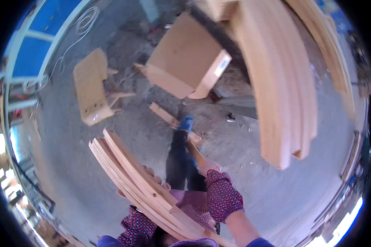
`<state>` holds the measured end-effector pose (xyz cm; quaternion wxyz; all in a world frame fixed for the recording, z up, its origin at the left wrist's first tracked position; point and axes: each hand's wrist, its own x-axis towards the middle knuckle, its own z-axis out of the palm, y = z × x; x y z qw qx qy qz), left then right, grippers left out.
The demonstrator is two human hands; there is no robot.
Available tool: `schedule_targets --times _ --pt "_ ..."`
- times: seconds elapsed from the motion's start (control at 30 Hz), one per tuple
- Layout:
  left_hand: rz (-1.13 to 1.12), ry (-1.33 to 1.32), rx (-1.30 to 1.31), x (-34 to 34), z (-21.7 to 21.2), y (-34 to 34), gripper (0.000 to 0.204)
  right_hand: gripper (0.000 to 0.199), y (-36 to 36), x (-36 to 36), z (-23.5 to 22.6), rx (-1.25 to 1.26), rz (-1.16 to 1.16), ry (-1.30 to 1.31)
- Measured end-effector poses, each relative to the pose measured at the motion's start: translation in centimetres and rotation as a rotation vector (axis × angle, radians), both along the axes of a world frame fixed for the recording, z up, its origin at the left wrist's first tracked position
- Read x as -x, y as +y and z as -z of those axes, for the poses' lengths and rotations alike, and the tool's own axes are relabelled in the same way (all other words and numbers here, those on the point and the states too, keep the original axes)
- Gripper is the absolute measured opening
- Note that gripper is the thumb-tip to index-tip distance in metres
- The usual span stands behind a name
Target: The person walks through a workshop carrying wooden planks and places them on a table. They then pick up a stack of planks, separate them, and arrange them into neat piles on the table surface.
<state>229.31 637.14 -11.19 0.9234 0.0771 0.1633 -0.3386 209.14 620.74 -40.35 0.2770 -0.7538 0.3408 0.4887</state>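
There are two hands (210, 166) (154, 176), three wood stacks (130, 166) (276, 82) (332, 45), two cardboard boxes (185, 53) (88, 84) and one coiled cable (81, 25).

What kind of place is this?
Probably a woodworking shop: a bundle of boards in hand, a larger stack of lumber at the upper right, and a loose wood strip on the grey, concrete-looking floor.

A stained grey concrete floor (239, 177) carries a bent tan cardboard piece (88, 88) at left, a brown cardboard box with a white label (185, 51) to its right, a flat narrow wooden strip (163, 113) lying slantwise nearer, a small dark-and-silver object (231, 118), too blurred to identify, and a thin white coiled cable (85, 27).
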Motion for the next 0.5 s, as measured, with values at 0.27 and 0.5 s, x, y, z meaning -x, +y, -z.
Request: schedule_targets --times 0.27,0.5 --pt "0.015 0.073 -0.175 1.7 -3.6 1.7 0.101 0.05 -8.5 -1.9 -22.0 0.039 0.236 0.074" --pt "0.079 0.146 -0.326 2.3 -6.3 4.2 0.1 0.057 -4.7 -0.2 -26.3 -0.107 0.33 -0.156"
